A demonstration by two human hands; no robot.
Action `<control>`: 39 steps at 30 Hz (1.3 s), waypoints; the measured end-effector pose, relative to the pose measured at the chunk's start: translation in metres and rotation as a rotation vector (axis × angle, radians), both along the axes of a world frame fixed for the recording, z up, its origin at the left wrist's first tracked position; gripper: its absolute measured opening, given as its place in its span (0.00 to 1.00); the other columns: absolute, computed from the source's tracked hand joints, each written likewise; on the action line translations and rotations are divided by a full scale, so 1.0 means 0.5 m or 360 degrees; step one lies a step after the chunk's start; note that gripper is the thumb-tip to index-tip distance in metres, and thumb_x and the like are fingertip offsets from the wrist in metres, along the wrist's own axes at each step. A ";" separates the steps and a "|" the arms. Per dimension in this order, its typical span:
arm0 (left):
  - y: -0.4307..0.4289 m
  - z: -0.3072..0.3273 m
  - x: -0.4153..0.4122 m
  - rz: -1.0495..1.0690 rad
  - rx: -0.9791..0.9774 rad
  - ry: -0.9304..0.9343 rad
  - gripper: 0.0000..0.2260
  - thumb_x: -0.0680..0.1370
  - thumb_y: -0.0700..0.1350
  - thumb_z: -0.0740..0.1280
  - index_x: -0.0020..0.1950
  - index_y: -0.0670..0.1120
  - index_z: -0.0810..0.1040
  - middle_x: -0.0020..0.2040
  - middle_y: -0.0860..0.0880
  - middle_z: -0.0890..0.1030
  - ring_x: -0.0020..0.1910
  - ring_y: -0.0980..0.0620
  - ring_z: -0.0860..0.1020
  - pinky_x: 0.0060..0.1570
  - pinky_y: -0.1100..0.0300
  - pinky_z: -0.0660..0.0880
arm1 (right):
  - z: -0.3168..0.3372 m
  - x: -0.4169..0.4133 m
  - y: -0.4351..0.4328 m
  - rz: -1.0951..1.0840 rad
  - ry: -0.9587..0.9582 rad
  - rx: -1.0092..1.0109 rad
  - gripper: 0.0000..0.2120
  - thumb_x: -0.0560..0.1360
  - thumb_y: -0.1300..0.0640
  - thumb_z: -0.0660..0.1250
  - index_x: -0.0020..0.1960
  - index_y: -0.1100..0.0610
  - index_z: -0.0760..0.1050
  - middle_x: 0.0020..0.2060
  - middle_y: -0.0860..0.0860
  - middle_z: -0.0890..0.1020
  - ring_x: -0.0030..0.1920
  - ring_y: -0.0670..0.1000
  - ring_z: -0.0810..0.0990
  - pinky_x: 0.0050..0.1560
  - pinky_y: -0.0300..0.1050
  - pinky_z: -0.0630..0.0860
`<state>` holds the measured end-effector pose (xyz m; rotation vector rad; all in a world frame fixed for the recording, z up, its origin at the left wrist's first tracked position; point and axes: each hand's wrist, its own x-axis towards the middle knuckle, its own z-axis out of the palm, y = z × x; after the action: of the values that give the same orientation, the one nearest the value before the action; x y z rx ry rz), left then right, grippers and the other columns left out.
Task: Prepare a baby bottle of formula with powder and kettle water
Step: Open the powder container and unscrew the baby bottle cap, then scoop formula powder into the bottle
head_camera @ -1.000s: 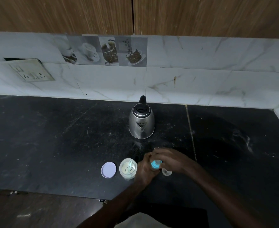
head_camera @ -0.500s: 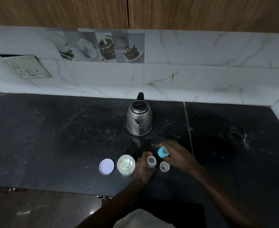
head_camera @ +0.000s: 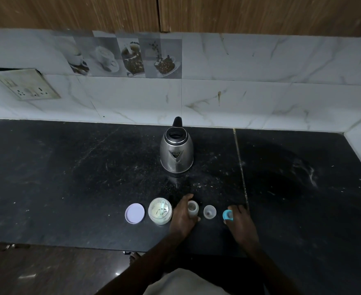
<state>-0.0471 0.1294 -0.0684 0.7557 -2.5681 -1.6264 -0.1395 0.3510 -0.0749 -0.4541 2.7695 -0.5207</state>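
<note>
Head view: bottle [head_camera: 192,210] in left hand [head_camera: 182,217].

This is a home kitchen. It has a dark stone counter [head_camera: 68,177], a metal kettle [head_camera: 176,151], white wall tiles with coffee cup pictures [head_camera: 124,57], and wooden cupboards [head_camera: 90,11].

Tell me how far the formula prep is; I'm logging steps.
Done: the bottle is uncapped, its clear cap stands beside it, and the powder jar is open, lid off, scoop inside. In hand: the left hand steadies the bottle; the right hand sets down the blue teat ring. Left: scooping powder, pouring from the kettle, closing.
</note>
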 end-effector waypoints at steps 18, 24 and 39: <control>-0.172 0.066 0.146 0.0064 -0.0560 0.0063 0.50 0.64 0.35 0.71 0.83 0.39 0.51 0.85 0.46 0.51 0.85 0.44 0.46 0.82 0.41 0.53 | 0.140 0.043 -0.157 0.0135 0.0358 -0.0648 0.20 0.74 0.67 0.74 0.64 0.56 0.80 0.64 0.49 0.78 0.58 0.52 0.82 0.59 0.49 0.82; -0.208 0.025 0.150 -0.0132 -0.0298 -0.0184 0.51 0.64 0.50 0.83 0.81 0.47 0.60 0.79 0.48 0.68 0.79 0.48 0.66 0.76 0.46 0.67 | 0.175 0.070 -0.323 0.1090 0.0083 -0.0270 0.15 0.78 0.61 0.64 0.61 0.50 0.82 0.60 0.45 0.82 0.55 0.54 0.84 0.51 0.53 0.82; -0.217 0.103 0.137 -0.0177 -0.0904 0.0382 0.35 0.68 0.52 0.80 0.72 0.42 0.74 0.69 0.47 0.74 0.67 0.51 0.72 0.66 0.68 0.67 | 0.206 0.076 -0.428 0.1735 0.0568 0.0695 0.14 0.86 0.65 0.57 0.65 0.58 0.79 0.65 0.54 0.81 0.64 0.57 0.81 0.53 0.51 0.74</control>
<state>0.0214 0.0209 -0.0167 0.3527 -2.7088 -0.8487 -0.1015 0.1368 0.0279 -1.8561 2.2887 0.4443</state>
